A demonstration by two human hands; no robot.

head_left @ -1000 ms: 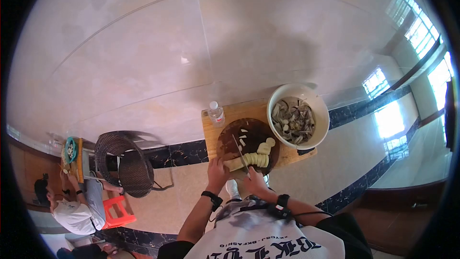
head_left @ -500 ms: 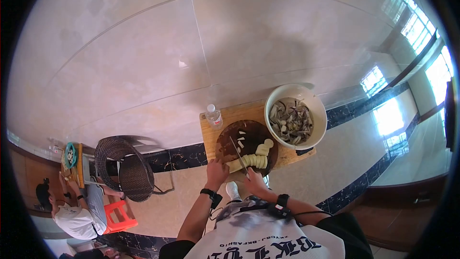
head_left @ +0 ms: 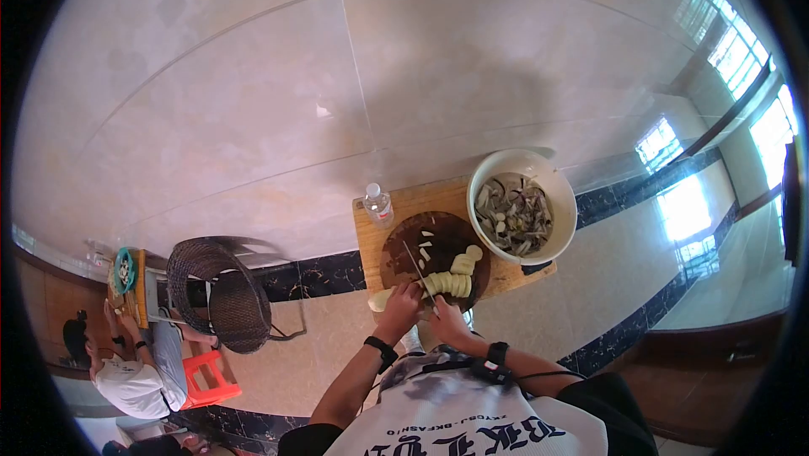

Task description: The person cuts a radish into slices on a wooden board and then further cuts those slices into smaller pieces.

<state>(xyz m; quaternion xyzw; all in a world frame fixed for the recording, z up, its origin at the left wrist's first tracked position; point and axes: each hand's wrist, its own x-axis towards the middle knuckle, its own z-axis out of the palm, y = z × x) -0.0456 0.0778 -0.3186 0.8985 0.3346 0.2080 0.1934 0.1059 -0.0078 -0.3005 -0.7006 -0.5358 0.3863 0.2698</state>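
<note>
My left hand (head_left: 401, 308) is closed on a pale peeled vegetable (head_left: 379, 300), whose end sticks out to the left of the fingers. Beside it, my right hand (head_left: 448, 321) grips a knife (head_left: 417, 265), its blade slanting up and left across the round brown chopping board (head_left: 400, 251). Thick slices (head_left: 448, 285) lie in a row right of the blade, with a few more above them. Small white slivers (head_left: 425, 244) rest near the board's upper middle.
The board is on a wooden table (head_left: 368, 241) against the tiled wall. A bottle (head_left: 378, 205) stands at its back left, a white basin (head_left: 566, 241) of cut pieces at its right. Further left are a wicker chair (head_left: 239, 313) and a seated person (head_left: 131, 384) on a red stool (head_left: 209, 378).
My left hand has moved right along the vegetable, closer to the blade, uncovering its left end. My right hand and the knife have hardly moved.
</note>
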